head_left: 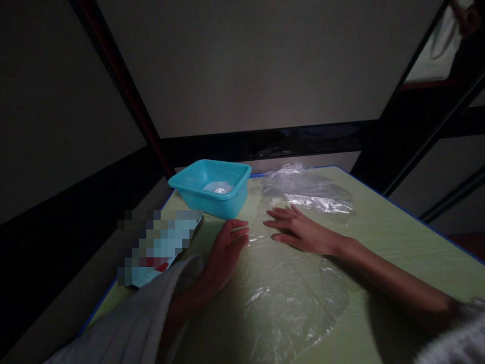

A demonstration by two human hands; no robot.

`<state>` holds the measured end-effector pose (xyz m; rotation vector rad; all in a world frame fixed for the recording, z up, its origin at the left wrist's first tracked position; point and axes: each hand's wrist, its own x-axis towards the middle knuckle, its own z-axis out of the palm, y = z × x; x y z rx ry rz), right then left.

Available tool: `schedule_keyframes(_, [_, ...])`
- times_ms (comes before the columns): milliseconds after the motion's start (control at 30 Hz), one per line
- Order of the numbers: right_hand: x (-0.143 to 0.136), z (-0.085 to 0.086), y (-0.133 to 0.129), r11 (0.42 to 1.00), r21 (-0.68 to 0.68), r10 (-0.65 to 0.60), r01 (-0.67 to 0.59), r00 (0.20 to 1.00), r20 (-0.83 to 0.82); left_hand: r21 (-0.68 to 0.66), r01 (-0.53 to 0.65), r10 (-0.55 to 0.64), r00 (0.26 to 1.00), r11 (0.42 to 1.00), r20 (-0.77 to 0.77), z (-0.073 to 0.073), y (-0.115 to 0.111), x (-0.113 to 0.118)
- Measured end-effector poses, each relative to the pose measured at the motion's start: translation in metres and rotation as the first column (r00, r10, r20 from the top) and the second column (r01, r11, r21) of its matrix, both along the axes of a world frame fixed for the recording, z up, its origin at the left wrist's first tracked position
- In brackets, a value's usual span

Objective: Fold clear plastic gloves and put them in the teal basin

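Note:
A clear plastic bag (288,298) lies spread over the middle of the table, its near part fairly flat. Toward the back it joins or overlaps a crumpled clear sheet (310,192); I cannot tell whether they are one piece. My right hand (299,230) rests palm down on the plastic with its fingers spread. At the left edge of the bag is my left hand (229,247), turned on its side, fingers apart and slightly bent, fingertips at or just above the plastic. Neither hand grips anything.
A turquoise plastic basin (237,194) with something whitish and shiny inside stands at the back left. Nearer, a light-blue packet (178,242), partly blurred out, lies by the left edge. The pale green table (386,222) has a blue edge, with panels behind it.

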<state>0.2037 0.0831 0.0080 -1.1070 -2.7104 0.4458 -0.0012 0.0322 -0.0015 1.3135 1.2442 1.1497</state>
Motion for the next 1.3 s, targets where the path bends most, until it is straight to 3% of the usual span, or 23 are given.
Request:
schedule_keyframes(167, [-0.004, -0.005, -0.004, 0.999, 0.043, 0.031, -0.030, 0.999, -0.031, 0.009, -0.005, 0.005, 1.000, 1.000, -0.029, -0.001, 0.001, 0.001])
schedule_keyframes(267, [-0.003, -0.004, -0.004, 0.998, 0.025, 0.054, -0.051, 0.984, -0.171, 0.045, -0.018, 0.020, 0.999, 0.999, -0.042, -0.004, 0.003, -0.001])
schedule_keyframes(433, [0.000, 0.000, -0.002, 0.991, -0.059, 0.071, -0.120, 0.845, -0.531, 0.127, 0.050, -0.022, 0.976, 0.991, -0.217, -0.005, 0.002, -0.006])
schedule_keyframes(600, [-0.003, -0.001, -0.007, 0.981, -0.139, 0.006, -0.136, 0.735, -0.678, 0.227, 0.153, -0.082, 0.952, 0.962, -0.295, -0.005, -0.004, -0.007])
schedule_keyframes(700, [-0.004, -0.002, -0.009, 0.969, -0.230, -0.084, -0.092, 0.750, -0.656, 0.195, 0.132, -0.065, 0.946, 0.972, -0.318, -0.006, -0.007, -0.006])
schedule_keyframes(867, [-0.003, -0.006, -0.005, 0.998, 0.027, -0.038, 0.056, 0.892, -0.450, 0.171, 0.106, -0.044, 0.941, 0.979, -0.335, -0.005, -0.009, -0.003])
schedule_keyframes(1033, [-0.004, -0.014, -0.001, 0.998, 0.034, -0.052, 0.057, 0.987, -0.152, 0.173, 0.105, -0.038, 0.936, 0.979, -0.349, -0.003, -0.010, -0.001])
schedule_keyframes(1167, [-0.006, -0.015, -0.002, 0.998, 0.041, -0.032, 0.039, 0.987, -0.160, 0.154, 0.110, -0.050, 0.936, 0.982, -0.349, 0.001, -0.009, -0.001])
schedule_keyframes(1300, [-0.005, -0.011, -0.003, 1.000, 0.024, 0.006, 0.001, 0.954, -0.300, 0.163, 0.080, -0.020, 0.941, 0.983, -0.339, 0.001, -0.007, -0.001])
